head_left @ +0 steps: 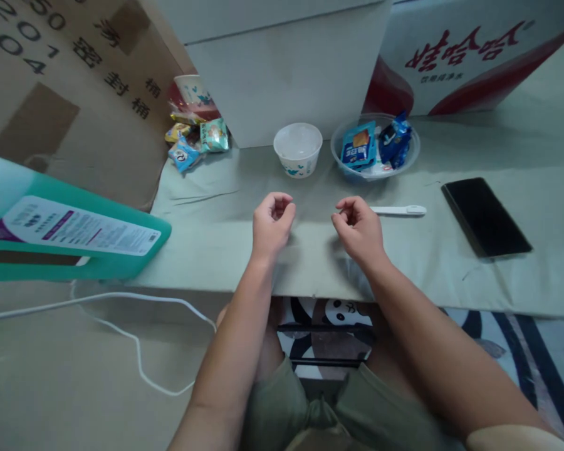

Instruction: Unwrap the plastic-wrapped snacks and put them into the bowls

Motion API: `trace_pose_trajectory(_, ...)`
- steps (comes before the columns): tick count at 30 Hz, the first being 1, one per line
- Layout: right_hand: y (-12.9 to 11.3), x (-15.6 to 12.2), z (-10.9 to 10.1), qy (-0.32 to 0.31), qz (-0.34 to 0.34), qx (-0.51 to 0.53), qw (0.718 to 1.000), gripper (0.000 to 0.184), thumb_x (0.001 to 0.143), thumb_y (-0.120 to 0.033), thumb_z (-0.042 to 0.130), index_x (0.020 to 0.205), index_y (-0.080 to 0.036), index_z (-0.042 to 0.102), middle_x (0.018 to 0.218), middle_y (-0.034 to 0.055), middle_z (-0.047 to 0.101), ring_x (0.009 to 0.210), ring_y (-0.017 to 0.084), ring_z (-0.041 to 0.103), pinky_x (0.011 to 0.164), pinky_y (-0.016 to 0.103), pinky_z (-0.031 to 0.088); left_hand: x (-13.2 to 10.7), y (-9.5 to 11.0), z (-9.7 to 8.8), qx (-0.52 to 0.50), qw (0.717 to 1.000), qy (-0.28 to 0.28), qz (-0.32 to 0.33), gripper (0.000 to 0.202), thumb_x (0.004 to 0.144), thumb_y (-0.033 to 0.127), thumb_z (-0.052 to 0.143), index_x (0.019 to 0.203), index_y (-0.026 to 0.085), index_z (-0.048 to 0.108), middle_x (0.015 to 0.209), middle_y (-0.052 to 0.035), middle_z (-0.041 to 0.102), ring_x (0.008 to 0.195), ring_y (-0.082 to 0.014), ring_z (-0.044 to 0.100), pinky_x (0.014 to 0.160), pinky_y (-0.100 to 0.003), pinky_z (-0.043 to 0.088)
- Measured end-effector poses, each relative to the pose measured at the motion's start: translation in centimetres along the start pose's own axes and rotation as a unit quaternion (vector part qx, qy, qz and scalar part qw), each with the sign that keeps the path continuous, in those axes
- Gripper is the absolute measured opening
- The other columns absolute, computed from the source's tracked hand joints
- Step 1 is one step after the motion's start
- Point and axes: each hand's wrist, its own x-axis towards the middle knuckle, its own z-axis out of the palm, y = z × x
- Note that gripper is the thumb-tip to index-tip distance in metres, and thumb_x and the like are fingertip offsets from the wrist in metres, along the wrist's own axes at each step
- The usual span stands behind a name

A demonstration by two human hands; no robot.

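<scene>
My left hand (271, 224) rests over the front part of the cloth-covered table (310, 266), its fingers loosely curled towards the thumb with nothing visible inside. Level with it on the other side, my right hand (358, 230) is curled the same way and also looks empty. A thin white plastic stick (402, 211) lies just beyond my right hand, one end hidden behind the fingers. Ahead of both hands stands a white paper cup (299, 168) with a blue-green print. Beside it, a clear plastic bowl (337, 156) holds blue snack packets (360, 147).
A black phone (486, 218) lies at the right. Wrapped snacks (192, 147) and another paper cup (192, 89) sit at the back left. A green liquid jug (82, 225), cardboard box (89, 94), white box (291, 75) and red-white carton (455, 62) surround the table. A white cable (141, 295) hangs below.
</scene>
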Motion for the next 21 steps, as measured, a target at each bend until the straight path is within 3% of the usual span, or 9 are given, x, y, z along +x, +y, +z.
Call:
trace_pose_trajectory(4, 0.3, -1.5, 0.6, -0.017, -0.052, -0.116, 0.992, 0.013, 0.079, -0.03, 0.062, 0.089, -0.023, 0.06, 0.063, -0.0047, 0.056, 0.059, 0.014, 0.054, 0.065, 0.032, 0.045, 0.2, -0.6, -2.7, -0.031, 0.999, 0.017, -0.042, 0.005, 0.08, 0.016, 0.063, 0.077, 0.019, 0.063, 0.067, 0.0024, 0.059, 0.062, -0.0101, 0.053, 0.061, -0.022, 0.043)
trace_pose_trajectory(7, 0.7, -2.6, 1.6, -0.009, -0.12, -0.169, 0.978, 0.012, 0.083, -0.026, 0.062, 0.095, -0.023, 0.062, 0.08, 0.0019, 0.068, 0.069, 0.018, 0.063, 0.07, 0.035, 0.052, 0.8, -0.7, -4.6, -0.064, 0.996, 0.016, -0.059, 0.007, 0.081, 0.014, 0.061, 0.075, 0.019, 0.062, 0.064, 0.0031, 0.057, 0.06, -0.0098, 0.051, 0.059, -0.022, 0.041)
trace_pose_trajectory(11, -0.4, -1.4, 5.0, -0.027, -0.251, -0.177, 0.951, 0.021, 0.085, -0.016, 0.061, 0.104, -0.025, 0.06, 0.107, 0.0082, 0.07, 0.099, 0.024, 0.069, 0.087, 0.042, 0.056, 2.1, -0.5, -6.6, -0.106, 0.991, 0.044, -0.069, 0.01, 0.082, 0.015, 0.059, 0.073, 0.019, 0.059, 0.062, 0.0037, 0.055, 0.059, -0.0095, 0.05, 0.059, -0.023, 0.04)
trace_pose_trajectory(15, -4.1, 4.2, 12.0, -0.101, -0.323, -0.193, 0.921, 0.033, 0.083, -0.014, 0.059, 0.114, -0.026, 0.061, 0.111, 0.0078, 0.07, 0.104, 0.025, 0.067, 0.089, 0.042, 0.057, 3.2, -0.2, -7.6, -0.158, 0.977, 0.116, -0.087, 0.011, 0.082, 0.016, 0.058, 0.072, 0.02, 0.057, 0.06, 0.0045, 0.051, 0.058, -0.0091, 0.049, 0.059, -0.023, 0.039)
trace_pose_trajectory(18, -6.5, 10.2, 19.4, -0.144, -0.322, -0.256, 0.9, 0.04, 0.084, -0.013, 0.057, 0.121, -0.026, 0.062, 0.125, 0.0107, 0.066, 0.117, 0.029, 0.062, 0.1, 0.047, 0.053, 3.5, -0.2, -7.8, -0.225, 0.946, 0.207, -0.105, 0.011, 0.08, 0.018, 0.057, 0.07, 0.021, 0.053, 0.056, 0.0055, 0.043, 0.053, -0.0089, 0.04, 0.053, -0.024, 0.032)
trace_pose_trajectory(21, -7.0, 15.9, 26.8, -0.192, -0.343, -0.303, 0.868, 0.036, 0.088, -0.014, 0.063, 0.121, -0.029, 0.065, 0.146, 0.0082, 0.056, 0.14, 0.034, 0.047, 0.113, 0.057, 0.043, 3.6, -0.4, -7.9, -0.278, 0.92, 0.245, -0.129, 0.014, 0.079, 0.023, 0.059, 0.068, 0.022, 0.049, 0.053, 0.0065, 0.034, 0.048, -0.009, 0.031, 0.049, -0.026, 0.024)
